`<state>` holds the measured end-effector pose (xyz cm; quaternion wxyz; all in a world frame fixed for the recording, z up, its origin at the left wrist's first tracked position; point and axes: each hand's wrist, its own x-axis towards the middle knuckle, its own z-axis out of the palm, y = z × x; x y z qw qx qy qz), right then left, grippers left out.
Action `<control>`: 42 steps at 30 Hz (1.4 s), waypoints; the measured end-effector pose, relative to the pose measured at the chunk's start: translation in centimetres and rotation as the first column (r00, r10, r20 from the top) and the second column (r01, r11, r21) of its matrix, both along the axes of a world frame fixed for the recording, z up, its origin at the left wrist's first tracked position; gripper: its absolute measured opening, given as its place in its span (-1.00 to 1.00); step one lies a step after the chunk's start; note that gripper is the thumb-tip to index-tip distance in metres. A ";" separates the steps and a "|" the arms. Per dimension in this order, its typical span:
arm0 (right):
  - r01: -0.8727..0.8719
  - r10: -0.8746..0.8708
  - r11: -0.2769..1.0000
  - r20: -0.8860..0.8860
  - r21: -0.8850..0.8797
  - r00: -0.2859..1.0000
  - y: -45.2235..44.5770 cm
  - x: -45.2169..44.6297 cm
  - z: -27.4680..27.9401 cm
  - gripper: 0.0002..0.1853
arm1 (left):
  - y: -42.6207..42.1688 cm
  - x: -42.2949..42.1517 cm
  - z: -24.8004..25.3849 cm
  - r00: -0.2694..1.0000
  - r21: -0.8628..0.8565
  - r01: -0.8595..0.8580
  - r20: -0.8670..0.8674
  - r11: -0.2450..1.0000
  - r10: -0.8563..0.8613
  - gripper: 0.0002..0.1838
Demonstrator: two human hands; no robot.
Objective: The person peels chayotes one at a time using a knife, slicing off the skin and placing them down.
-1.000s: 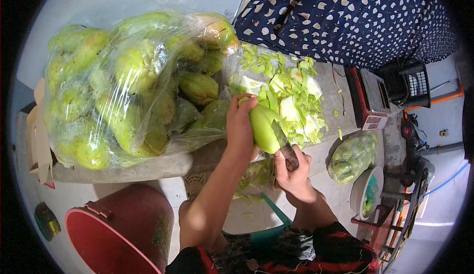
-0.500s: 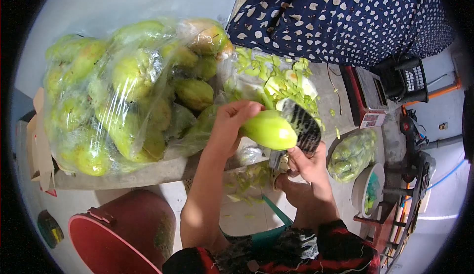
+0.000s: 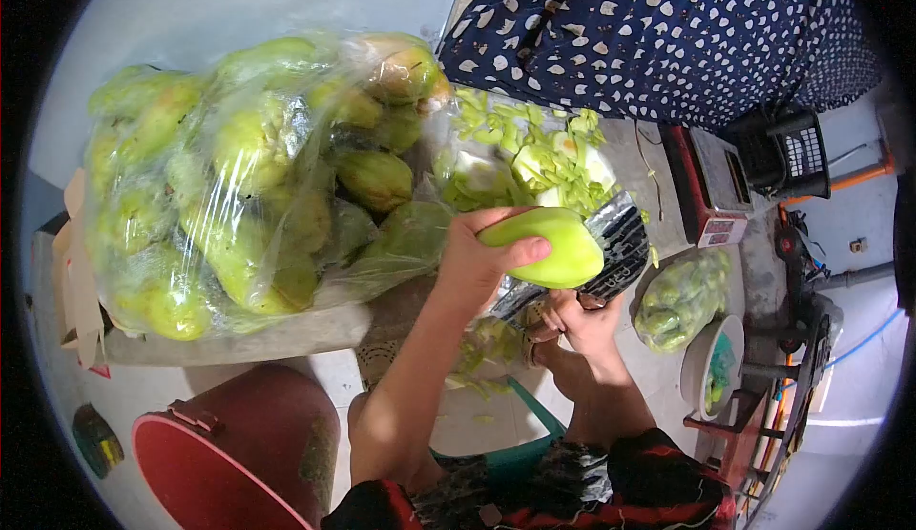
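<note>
A smooth, peeled green fruit (image 3: pixel 558 249) is gripped in my left hand (image 3: pixel 487 253), its thumb lying across the near side. Just below and right of the fruit, my right hand (image 3: pixel 584 320) is closed round the handle of a wide dark blade (image 3: pixel 620 244) with streaks on it. The blade lies behind the fruit's right end; whether they touch is unclear. Green peelings (image 3: pixel 563 163) are heaped on the table (image 3: pixel 658 172) beyond. To the left, a large clear plastic bag (image 3: pixel 258 177) holds several unpeeled green fruits.
A red bin (image 3: pixel 239 444) stands on the floor at the lower left. On the right are a red scale (image 3: pixel 711 187), a black basket (image 3: pixel 797 153), a bag of green produce (image 3: pixel 682 301) and a white bucket (image 3: pixel 711 368). Patterned dark cloth (image 3: pixel 649 34) hangs behind.
The blade has moved from the fruit's side to behind its right end, turning its broad face into view. My left hand has shifted its hold, bringing the thumb over the fruit.
</note>
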<state>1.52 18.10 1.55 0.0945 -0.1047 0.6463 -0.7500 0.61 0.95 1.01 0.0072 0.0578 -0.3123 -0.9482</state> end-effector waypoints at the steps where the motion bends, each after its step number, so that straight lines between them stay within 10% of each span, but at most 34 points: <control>1: -0.007 0.007 0.999 0.001 0.046 1.000 -0.1 -0.1 0.3 -0.74 | -0.5 0.0 0.3 1.000 -0.062 0.029 -0.009 0.998 -0.030 -0.53; 14: -0.102 0.085 0.980 0.100 0.172 0.991 -0.1 -0.9 2.3 -0.79 | -0.8 0.1 0.4 0.999 -0.239 0.039 0.034 0.970 -0.031 -0.46; 17: -0.032 0.020 0.993 0.105 0.116 0.994 -1.1 -0.6 2.1 -0.79 | 0.1 0.1 -0.1 1.000 -0.050 -0.024 -0.002 0.998 0.024 -0.46; 23: -0.168 0.140 0.941 0.113 0.295 0.984 0.3 -1.2 2.1 -0.71 | -1.0 0.2 0.7 0.999 -0.309 0.046 0.003 0.950 -0.048 -0.47; 29: -0.115 0.088 0.962 0.115 0.249 0.989 0.7 -1.1 1.3 -0.65 | -0.1 0.3 0.2 0.999 -0.072 -0.015 0.030 0.997 0.017 -0.45; 32: -0.120 0.097 0.953 0.097 0.277 0.991 0.6 -1.0 1.9 -0.66 | -1.3 0.3 1.2 0.996 -0.331 0.070 -0.020 0.941 -0.081 -0.53; 38: -0.204 0.172 0.939 0.137 0.275 0.976 1.1 -1.6 1.3 -0.68 | -0.3 0.1 -0.1 1.000 -0.148 0.002 0.013 0.989 0.000 -0.45; 40: -0.171 0.144 0.938 0.109 0.302 0.984 0.6 -1.3 2.1 -0.67 | -1.9 0.1 0.6 0.992 -0.504 0.119 0.027 0.856 -0.122 -0.44; 42: -0.096 0.079 0.973 0.088 0.211 0.993 -0.4 -0.8 0.7 -0.58 | -0.2 0.1 0.2 1.000 -0.299 0.023 -0.008 0.954 -0.026 -0.48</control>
